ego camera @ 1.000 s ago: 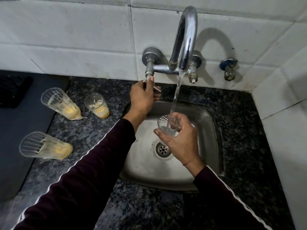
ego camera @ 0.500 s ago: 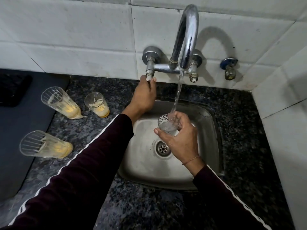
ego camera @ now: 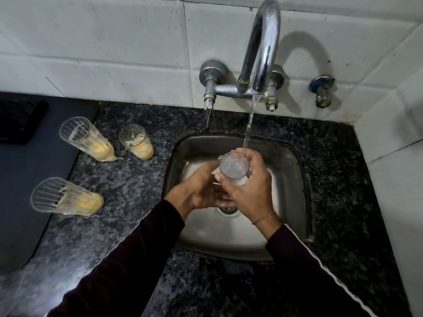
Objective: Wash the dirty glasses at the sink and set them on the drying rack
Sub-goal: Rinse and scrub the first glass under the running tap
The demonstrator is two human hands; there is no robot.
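Note:
Over the steel sink (ego camera: 295,175) my right hand (ego camera: 249,191) grips a clear glass (ego camera: 233,167), full of water, just under the running stream from the chrome tap (ego camera: 263,46). My left hand (ego camera: 196,191) is cupped against the lower part of the same glass, fingers under it. Three dirty glasses with yellowish residue stand on the granite counter to the left: a tall ribbed one (ego camera: 85,138), a short one (ego camera: 137,141) and another tall ribbed one (ego camera: 64,196) nearer me.
A dark mat (ego camera: 27,179) covers the counter at far left, with a black object (ego camera: 18,120) at its back. White tiled walls close the back and right. A small blue-capped valve (ego camera: 322,90) sticks out right of the tap. No drying rack is in view.
My left hand left the tap's left handle and came down to the glass in the sink. The right hand lifted the glass slightly; water keeps running.

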